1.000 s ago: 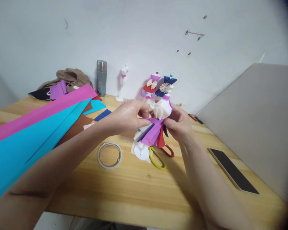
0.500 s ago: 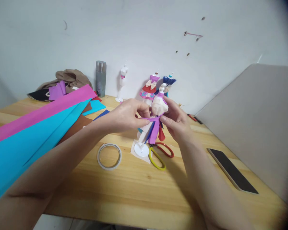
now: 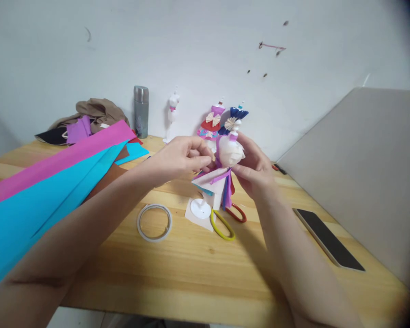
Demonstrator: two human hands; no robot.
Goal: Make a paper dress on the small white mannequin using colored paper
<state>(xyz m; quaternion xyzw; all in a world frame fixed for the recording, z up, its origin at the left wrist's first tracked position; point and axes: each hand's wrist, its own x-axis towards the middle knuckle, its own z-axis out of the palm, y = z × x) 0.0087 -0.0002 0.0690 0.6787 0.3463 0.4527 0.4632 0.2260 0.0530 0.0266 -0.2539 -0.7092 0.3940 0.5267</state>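
Observation:
A small white dress-form mannequin [image 3: 231, 152] stands between my hands, wearing a white crepe-like bodice and a purple neck band. Its skirt [image 3: 208, 180] has white, blue, purple and red paper strips. My right hand [image 3: 254, 166] grips the mannequin from the right, thumb at the waist. My left hand [image 3: 194, 157] is closed in a pinch beside the bodice on the left; whatever its fingertips hold is hidden. Below lie a round white base [image 3: 200, 208] on a pale paper square and scissors [image 3: 223, 225] with yellow and red handles.
A tape roll [image 3: 154, 222] lies in front on the wooden table [image 3: 177, 273]. Pink, blue and brown sheets [image 3: 71, 182] spread at left. A flask [image 3: 141, 111], a bare mannequin [image 3: 172, 114] and two dressed ones [image 3: 213, 120] stand behind. A phone [image 3: 330, 239] rests at right.
The mannequin has turned in my hands, so its purple waist strip and skirt strips face another way. My left fingers have come off the purple strip and curled beside the bodice.

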